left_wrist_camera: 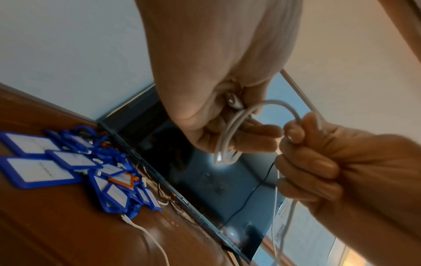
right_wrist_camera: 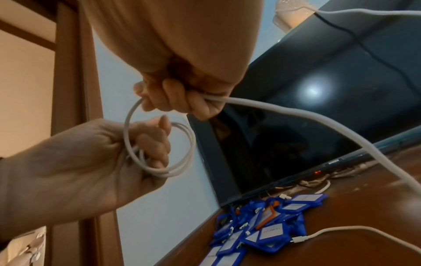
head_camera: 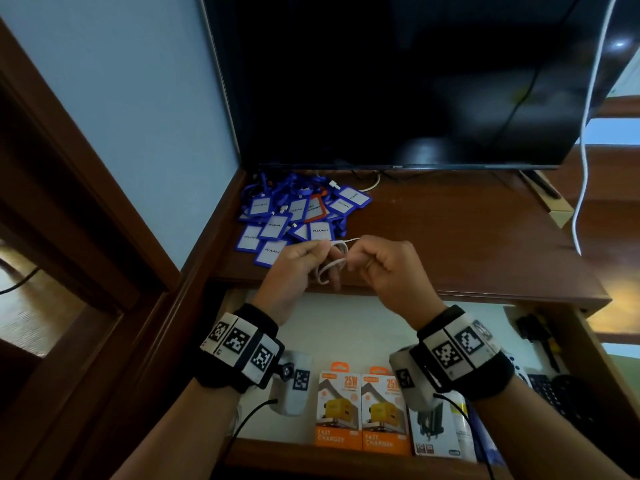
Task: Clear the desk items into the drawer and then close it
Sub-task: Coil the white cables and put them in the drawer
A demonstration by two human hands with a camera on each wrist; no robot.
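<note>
Desk [head_camera: 450, 237] of dark wood carries the scene, with a black screen [head_camera: 398, 81] standing along its back edge and the drawer [head_camera: 346, 327] pulled out below its front edge. Inside the drawer, near its front wall, stand two orange charger boxes [head_camera: 360, 410] side by side, with a grey box and darker odds and ends toward the drawer's right side. At the desk's back left corner lies a heap of blue badge holders [head_camera: 298, 216], one of them orange, not yet cleared.

Above the desk's front edge both hands work a white cable [head_camera: 332, 263]. The left hand [head_camera: 298, 268] has its fingers curled round several gathered loops, with a plug tucked at its palm in the left wrist view. The right hand [head_camera: 384, 268] is closed around the free run of the cable, which trails off to the right and up past the screen.

The step in hand looks like coiling the cable before stowing it. Next, the right hand probably needs to feed more slack into the loops until the tail is short, then the bundle can go down into the drawer's bare middle. The badge holders would follow, and closing comes last.
</note>
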